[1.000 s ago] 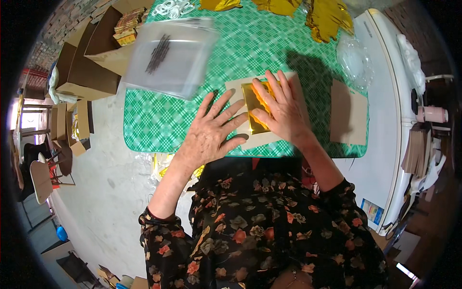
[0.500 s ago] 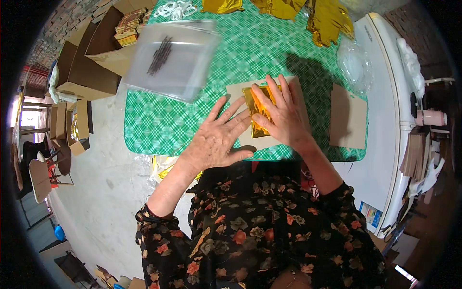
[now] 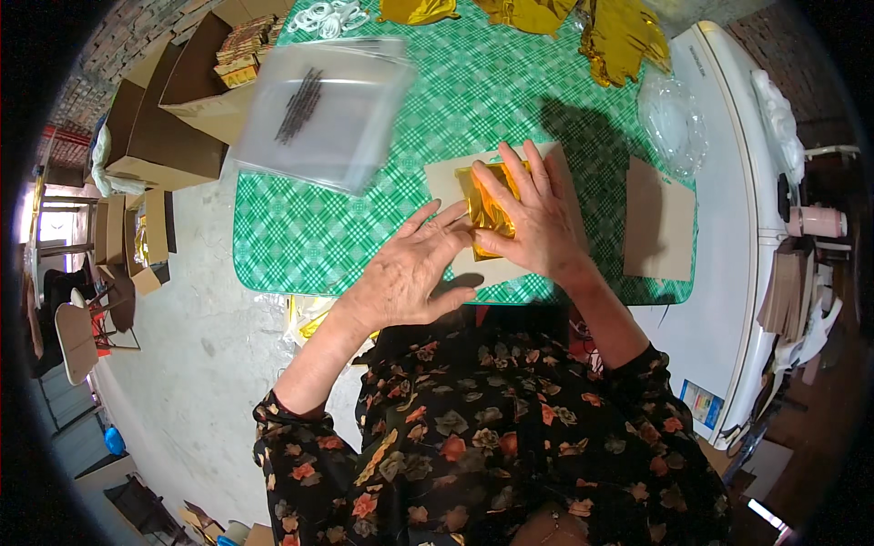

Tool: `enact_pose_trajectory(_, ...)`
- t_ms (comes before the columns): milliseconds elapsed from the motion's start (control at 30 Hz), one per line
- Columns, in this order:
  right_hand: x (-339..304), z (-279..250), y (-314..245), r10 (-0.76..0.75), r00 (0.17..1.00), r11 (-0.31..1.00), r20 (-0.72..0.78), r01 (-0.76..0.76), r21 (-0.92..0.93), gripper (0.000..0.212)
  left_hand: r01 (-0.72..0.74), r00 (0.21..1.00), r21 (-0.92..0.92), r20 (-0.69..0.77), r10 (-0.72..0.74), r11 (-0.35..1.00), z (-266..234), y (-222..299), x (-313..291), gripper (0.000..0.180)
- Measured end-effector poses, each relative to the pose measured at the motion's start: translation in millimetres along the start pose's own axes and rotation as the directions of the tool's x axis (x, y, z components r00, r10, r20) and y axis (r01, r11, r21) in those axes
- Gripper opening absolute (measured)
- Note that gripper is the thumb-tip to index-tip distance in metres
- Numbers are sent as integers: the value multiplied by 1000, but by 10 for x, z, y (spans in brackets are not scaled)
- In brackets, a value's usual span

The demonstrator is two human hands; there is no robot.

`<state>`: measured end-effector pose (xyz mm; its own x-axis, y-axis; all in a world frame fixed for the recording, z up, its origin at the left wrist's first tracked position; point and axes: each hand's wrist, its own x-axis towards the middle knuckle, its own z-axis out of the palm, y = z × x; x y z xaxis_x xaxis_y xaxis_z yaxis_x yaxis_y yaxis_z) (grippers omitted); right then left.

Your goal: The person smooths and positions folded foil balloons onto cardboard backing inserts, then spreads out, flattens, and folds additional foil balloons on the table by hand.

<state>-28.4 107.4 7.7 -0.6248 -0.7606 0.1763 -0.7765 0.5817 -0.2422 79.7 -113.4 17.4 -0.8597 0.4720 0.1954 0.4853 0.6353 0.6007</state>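
- Left hand [image 3: 405,271]: back upward, forearm rising from lower left; wrist nearly straight, knuckles raised, some fingers bent toward the packet's left edge. Thumb extended to the right, well apart from the fingers. Fingertips at the packet's edge; cannot tell whether they press it or pinch any foil.
- Right hand [image 3: 537,218]: laid palm down across the packet's right part, forearm entering from lower right. Fingers nearly straight, apart, pointing away from the body; thumb spread leftward over the foil. Clamped on nothing.
- Gold foil packet [image 3: 486,211]: rectangular, mirror-bright, wrinkled with orange-toned reflections; lies under the right hand, on the cardboard sheet, near the table's front edge.
- Cardboard sheet [image 3: 443,178]: matte, tan, flat, straight-edged; extends beyond the packet.
- Second cardboard piece [image 3: 657,218]: same dull tan, on the table to the right, partly in shadow.
- Table [image 3: 309,227]: green-and-white plaid covering, rounded corner at front left.
- Plastic sleeves [image 3: 341,109]: clear, glossy, loosely stacked, dark scribble-like patch in the middle.
- Loose gold foil [image 3: 625,44]: crumpled, irregular outline, far right of the table.
- White loops [image 3: 330,16]: thin rings, heaped at far left.
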Motion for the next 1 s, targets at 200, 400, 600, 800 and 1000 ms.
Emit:
enact_pose_trajectory(200, -1, -6, -2, 5, 1000, 1000, 0, -5, -7, 90, 16, 996, -105, -82, -25, 994, -9, 7, 34, 54)
enact_pose_trajectory(400, 8, -37, -23, 16, 1000, 1000, 10, -17, 22, 92, 89, 954, 129, -296, -47, 988, 17, -40, 121, 49)
enact_pose_trajectory(600, 12, -19, -3, 16, 1000, 999, -6, -16, 52, 93, 117, 968, 312, -249, -38, 943, 121, -51, 184, 58)
enact_pose_trajectory(800, 13, -33, 6, 3, 1000, 999, -15, -2, 41, 95, 135, 959, 342, -281, -37, 930, 208, -19, 188, 59)
enact_pose_trajectory(1000, -5, -34, 17, 0, 1000, 1000, -11, 1, 30, 94, 123, 954, 333, -299, -19, 935, 236, -57, 190, 52)
